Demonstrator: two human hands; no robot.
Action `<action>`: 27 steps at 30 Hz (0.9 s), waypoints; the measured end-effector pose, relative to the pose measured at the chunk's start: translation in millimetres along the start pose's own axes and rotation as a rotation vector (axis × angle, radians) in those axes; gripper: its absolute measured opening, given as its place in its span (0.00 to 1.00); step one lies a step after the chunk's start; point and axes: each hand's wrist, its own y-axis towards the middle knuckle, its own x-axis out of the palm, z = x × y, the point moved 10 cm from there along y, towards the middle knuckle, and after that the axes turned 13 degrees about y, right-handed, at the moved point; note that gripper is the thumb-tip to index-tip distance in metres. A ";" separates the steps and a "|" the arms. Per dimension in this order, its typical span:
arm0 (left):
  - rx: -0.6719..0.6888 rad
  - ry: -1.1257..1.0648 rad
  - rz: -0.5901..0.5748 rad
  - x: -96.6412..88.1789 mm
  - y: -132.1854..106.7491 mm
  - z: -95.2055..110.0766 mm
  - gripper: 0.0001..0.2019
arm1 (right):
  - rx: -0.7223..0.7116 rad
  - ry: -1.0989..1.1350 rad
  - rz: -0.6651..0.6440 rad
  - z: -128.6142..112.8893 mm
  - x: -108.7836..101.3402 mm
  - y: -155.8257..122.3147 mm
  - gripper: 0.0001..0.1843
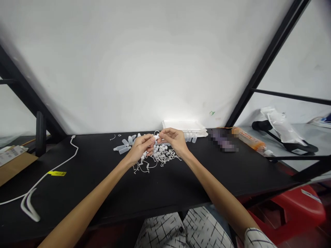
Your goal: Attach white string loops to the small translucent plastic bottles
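Note:
Above the middle of the black table, my left hand (142, 146) and my right hand (174, 138) meet fingertip to fingertip. Between them they pinch a small white cap (156, 137), with a thin white strap looping up from it. Below my hands lies a pile of white caps with thin straps (167, 156), the straps tangled toward the front. Several translucent small bottles (122, 148) lie left of the pile, partly behind my left hand. More small bottles (190, 137) stand just beyond my right hand.
A stack of white trays (184, 127) rests against the wall. On the left are a white cable (55, 168) with a yellow tag and a cardboard box (17, 163). An orange-labelled bottle (249, 140) lies at right; a red stool (292, 213) stands below.

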 end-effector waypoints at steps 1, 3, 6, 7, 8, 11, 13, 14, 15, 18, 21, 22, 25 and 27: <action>0.003 0.036 0.006 -2.4 -0.4 -1.4 0.15 | 0.017 -0.036 -0.019 2.6 -0.8 0.8 0.13; 0.011 0.161 -0.001 -5.1 -4.2 -5.7 0.15 | 0.056 -0.116 -0.058 10.5 -0.4 0.3 0.14; 0.084 0.528 0.116 -17.1 -14.0 -4.8 0.14 | 0.108 -0.169 -0.089 23.8 1.2 -4.0 0.14; 0.118 0.648 0.170 -20.7 -17.5 -2.5 0.14 | 0.123 -0.162 -0.096 27.8 1.9 -5.5 0.14; 0.149 0.742 0.217 -22.9 -20.5 -0.4 0.13 | 0.136 -0.148 -0.102 31.1 2.7 -6.7 0.14; 0.200 0.837 0.292 -25.8 -24.5 0.6 0.13 | 0.157 -0.085 -0.105 35.8 3.0 -7.6 0.14; 0.193 0.834 0.314 -27.8 -23.9 -1.8 0.13 | 0.160 -0.058 -0.093 35.8 1.6 -6.9 0.13; 0.196 0.829 0.314 -27.6 -23.3 -2.4 0.13 | 0.158 -0.051 -0.090 35.2 1.4 -6.7 0.13; 0.204 0.819 0.315 -27.1 -22.9 -2.2 0.13 | 0.153 -0.047 -0.087 34.3 1.6 -6.7 0.13; 0.220 0.771 0.317 -25.3 -23.1 -1.1 0.14 | 0.114 -0.037 -0.058 29.3 3.2 -8.0 0.13; 0.200 0.690 0.322 -25.4 -25.1 -3.0 0.14 | 0.071 -0.021 0.002 25.1 5.0 -9.6 0.14; 0.189 0.648 0.322 -26.0 -26.0 -4.4 0.14 | 0.065 -0.018 0.016 24.8 6.4 -10.0 0.14; 0.136 0.512 0.301 -27.7 -28.7 -10.3 0.15 | 0.060 -0.014 0.036 25.9 12.0 -10.1 0.15; 0.115 0.452 0.286 -28.1 -30.0 -11.5 0.16 | 0.052 -0.011 0.042 25.8 14.8 -9.7 0.14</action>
